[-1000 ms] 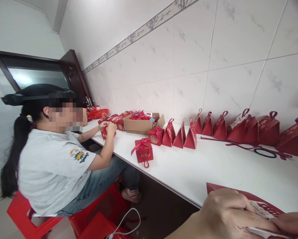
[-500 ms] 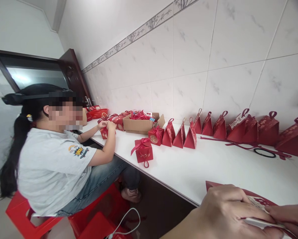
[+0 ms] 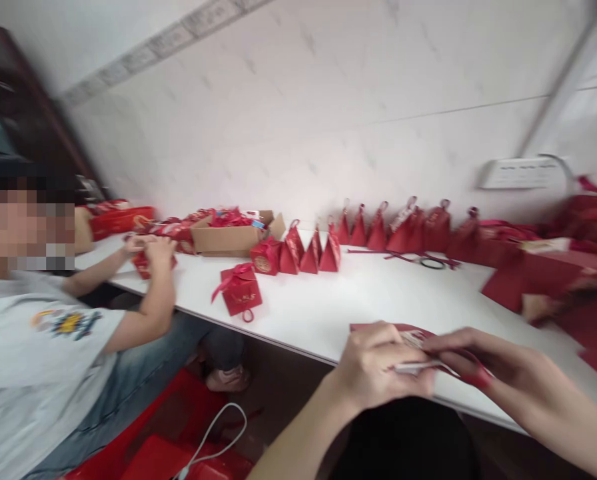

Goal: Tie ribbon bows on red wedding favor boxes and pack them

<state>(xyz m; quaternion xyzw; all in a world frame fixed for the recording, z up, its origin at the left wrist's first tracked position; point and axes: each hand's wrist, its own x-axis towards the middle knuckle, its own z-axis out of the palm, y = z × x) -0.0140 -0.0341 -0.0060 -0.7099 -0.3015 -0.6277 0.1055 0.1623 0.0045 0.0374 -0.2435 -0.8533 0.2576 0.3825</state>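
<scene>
At the table's near edge, my left hand [image 3: 378,367] is closed around a flat, partly folded red gift box [image 3: 416,331] with pale printing; the white inner edge of its card shows below the fingers. My right hand [image 3: 503,370] is closed on the box's right end, where a red strip [image 3: 476,373] curves out between thumb and fingers. Whether that strip is card or a ribbon loop, I cannot tell. Both hands almost meet at the box. Farther off stand finished red boxes, among them a square one with a bow [image 3: 241,293] and pointed ones with loops [image 3: 310,253].
Along the wall, more pointed red boxes [image 3: 378,230] stand behind a black ring [image 3: 432,263] and dark red ribbon. Red card pieces [image 3: 553,273] pile up at right. A cardboard carton [image 3: 226,241] holds red bows. At left, a seated co-worker [image 3: 53,333] handles a red box.
My view has swung right, bringing my right hand, the card pile and a wall socket strip into sight. Both hands remain on the red box.
</scene>
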